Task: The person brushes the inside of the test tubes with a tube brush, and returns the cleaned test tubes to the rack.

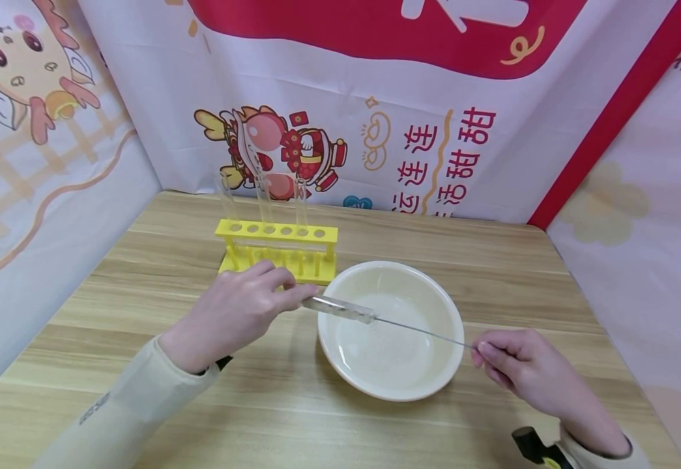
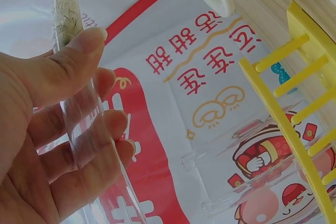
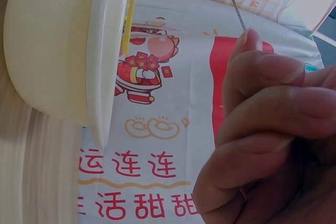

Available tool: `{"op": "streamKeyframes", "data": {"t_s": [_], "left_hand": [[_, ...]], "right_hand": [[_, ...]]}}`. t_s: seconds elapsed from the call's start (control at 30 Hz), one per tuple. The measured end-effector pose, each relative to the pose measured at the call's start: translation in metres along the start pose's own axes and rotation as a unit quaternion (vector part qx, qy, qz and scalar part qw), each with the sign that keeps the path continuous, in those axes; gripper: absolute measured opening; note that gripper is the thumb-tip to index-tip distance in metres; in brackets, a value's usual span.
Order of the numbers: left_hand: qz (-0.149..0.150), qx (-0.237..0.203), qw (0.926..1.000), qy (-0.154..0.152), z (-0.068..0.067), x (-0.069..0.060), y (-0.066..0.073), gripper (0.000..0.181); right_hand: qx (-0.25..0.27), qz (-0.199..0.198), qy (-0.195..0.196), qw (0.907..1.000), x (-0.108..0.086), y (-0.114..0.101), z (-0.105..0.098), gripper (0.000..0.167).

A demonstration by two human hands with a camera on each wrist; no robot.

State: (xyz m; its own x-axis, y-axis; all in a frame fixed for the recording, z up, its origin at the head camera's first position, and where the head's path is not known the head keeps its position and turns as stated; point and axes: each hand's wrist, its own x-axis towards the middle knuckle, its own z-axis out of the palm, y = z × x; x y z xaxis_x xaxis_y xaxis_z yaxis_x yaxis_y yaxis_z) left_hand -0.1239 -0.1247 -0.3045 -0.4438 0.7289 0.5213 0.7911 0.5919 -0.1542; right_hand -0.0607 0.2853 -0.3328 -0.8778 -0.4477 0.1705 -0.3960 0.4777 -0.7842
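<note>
Over a white bowl [image 1: 395, 391], my left hand [image 1: 237, 316] grips a clear glass test tube [image 1: 340, 308], which lies tilted with its mouth to the right. In the left wrist view the thumb and curled fingers wrap the tube, and pale bristles of a test tube brush [image 2: 66, 11] fill its mouth end. The brush's thin twisted wire handle [image 1: 425, 332] runs out across the bowl to my right hand [image 1: 530, 374]. The fingertips of that hand pinch the wire's end beside the bowl's right rim. The right wrist view shows only part of the wire.
A yellow test tube rack [image 1: 275, 232] with several holes stands behind the left hand, beside the bowl. Upright in it are 3 clear test tubes [image 1: 265, 202]. The wooden table [image 1: 492, 273] meets a printed cloth backdrop [image 1: 375, 78] at the back and sides.
</note>
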Motion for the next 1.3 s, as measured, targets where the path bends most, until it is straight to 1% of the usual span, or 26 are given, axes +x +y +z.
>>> {"op": "streamKeyframes", "data": {"t_s": [0.2, 0.33, 0.43, 0.73, 0.9, 0.97, 1.07, 1.13, 1.2, 1.27, 1.3], "left_hand": [[-0.004, -0.001, 0.9999, -0.011, -0.002, 0.000, 0.001, 0.039], [-0.009, -0.002, 0.9998, -0.020, -0.004, 0.000, 0.002, 0.040], [-0.010, -0.003, 0.9997, -0.021, -0.004, 0.000, 0.002, 0.040], [-0.009, -0.010, 0.9996, -0.023, -0.004, -0.001, 0.002, 0.039], [-0.005, -0.024, 0.9993, -0.028, -0.002, 0.000, 0.003, 0.037], [-0.002, -0.030, 0.9992, -0.028, -0.001, 0.001, 0.003, 0.037], [0.001, -0.028, 0.9993, -0.024, 0.001, 0.002, 0.005, 0.039], [0.002, -0.027, 0.9994, -0.022, 0.002, 0.003, 0.005, 0.041], [0.003, -0.025, 0.9995, -0.022, 0.004, 0.003, 0.006, 0.041], [0.001, -0.025, 0.9994, -0.025, 0.006, 0.002, 0.006, 0.042], [0.001, -0.025, 0.9993, -0.027, 0.007, 0.002, 0.006, 0.042]], "right_hand": [[0.007, -0.014, -0.001, 0.9999, -0.002, 0.005, 0.000, 0.033], [0.009, -0.003, -0.003, 1.0000, -0.003, 0.005, -0.002, 0.032], [0.008, 0.003, -0.003, 1.0000, -0.003, 0.005, -0.002, 0.032], [0.010, 0.001, -0.011, 0.9999, -0.004, 0.004, -0.002, 0.031], [-0.005, -0.006, -0.010, 0.9999, -0.006, 0.008, 0.001, 0.032], [-0.018, -0.011, -0.001, 0.9998, -0.006, 0.009, 0.003, 0.033], [-0.045, -0.030, 0.021, 0.9983, -0.007, 0.011, 0.006, 0.034], [-0.071, -0.047, 0.040, 0.9956, -0.006, 0.011, 0.008, 0.036], [-0.116, -0.080, 0.063, 0.9880, -0.005, 0.011, 0.011, 0.037], [-0.167, -0.113, 0.087, 0.9757, -0.004, 0.010, 0.013, 0.038], [-0.195, -0.130, 0.101, 0.9669, -0.003, 0.009, 0.013, 0.039]]}}
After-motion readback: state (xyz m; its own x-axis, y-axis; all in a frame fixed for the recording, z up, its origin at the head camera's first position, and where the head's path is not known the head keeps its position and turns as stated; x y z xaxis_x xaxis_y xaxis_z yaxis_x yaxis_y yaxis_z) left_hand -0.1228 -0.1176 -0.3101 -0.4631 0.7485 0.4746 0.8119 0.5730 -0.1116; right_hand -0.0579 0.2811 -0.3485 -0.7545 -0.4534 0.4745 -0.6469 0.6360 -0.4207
